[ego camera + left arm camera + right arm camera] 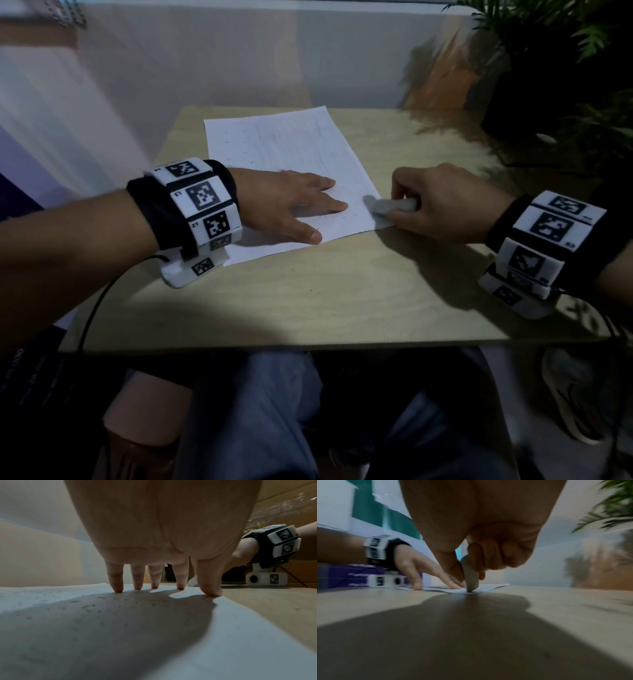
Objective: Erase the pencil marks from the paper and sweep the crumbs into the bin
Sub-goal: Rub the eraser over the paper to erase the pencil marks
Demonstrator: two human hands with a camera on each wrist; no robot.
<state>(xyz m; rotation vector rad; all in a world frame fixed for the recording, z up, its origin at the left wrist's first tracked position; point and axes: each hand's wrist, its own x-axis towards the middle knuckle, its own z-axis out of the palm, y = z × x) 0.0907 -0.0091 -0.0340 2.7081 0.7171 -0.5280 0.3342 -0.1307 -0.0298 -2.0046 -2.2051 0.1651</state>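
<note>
Head view showed the paper (284,164) lying flat near the middle of the wooden table (342,301), skewed so that its long edges ran from about eleven o'clock to five o'clock. Faint pencil marks (294,137) were barely legible across the sheet, and small dark crumbs (101,597) were scattered on it in the left wrist view. At the sheet's near corner, toward four o'clock from its centre, a pale grey eraser (390,206) met the paper with its tip, as the right wrist view confirmed, where the eraser (471,580) stood nearly upright on that corner. The right hand (442,205) gripped the eraser, thumb on one side and curled fingers (488,553) on the other. At nine o'clock from the eraser, the left hand (291,202) lay spread on the sheet with fingers straight and apart, grasping nothing; in the left wrist view its fingertips (118,588) pressed onto the paper. The two hands were near each other but not touching. Both wrists wore black bands carrying white blocks printed with black square markers (202,195). At two o'clock, beyond the table's far corner, a leafy green plant (561,48) stood in shadow. Below the table's near edge, at six o'clock, the person's knees in blue trousers (253,418) were visible.
</note>
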